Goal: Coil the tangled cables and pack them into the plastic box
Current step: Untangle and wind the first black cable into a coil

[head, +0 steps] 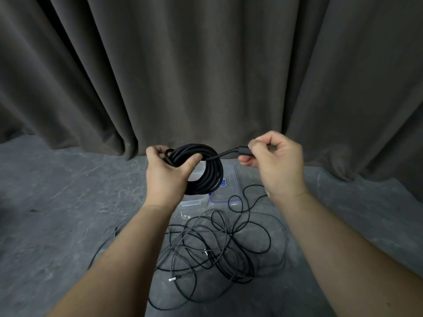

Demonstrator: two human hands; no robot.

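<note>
Several thin cables [219, 255] are seen nearest, lying tangled in loose loops on the grey floor [57, 213]; a silver plug [172, 279] is visible at the near-left edge of the pile. Just beyond the tangle, a clear plastic box [194, 202] and a clear lid [225, 191] with a blue label are seen side by side on the floor, both partly hidden by the coil. Above them, a thick black coil [203, 170] is held in the air. It is gripped by the left hand [166, 175], thumb curled over the loops at the front, fingers wrapped round the back. The coil's free end, a black connector [243, 151], is pinched by the right hand [277, 165] between thumb and curled fingers, just right of the coil. A short run of cable is stretched between coil and connector. Behind everything, a dark grey curtain [206, 65] is hung down to the floor.
</note>
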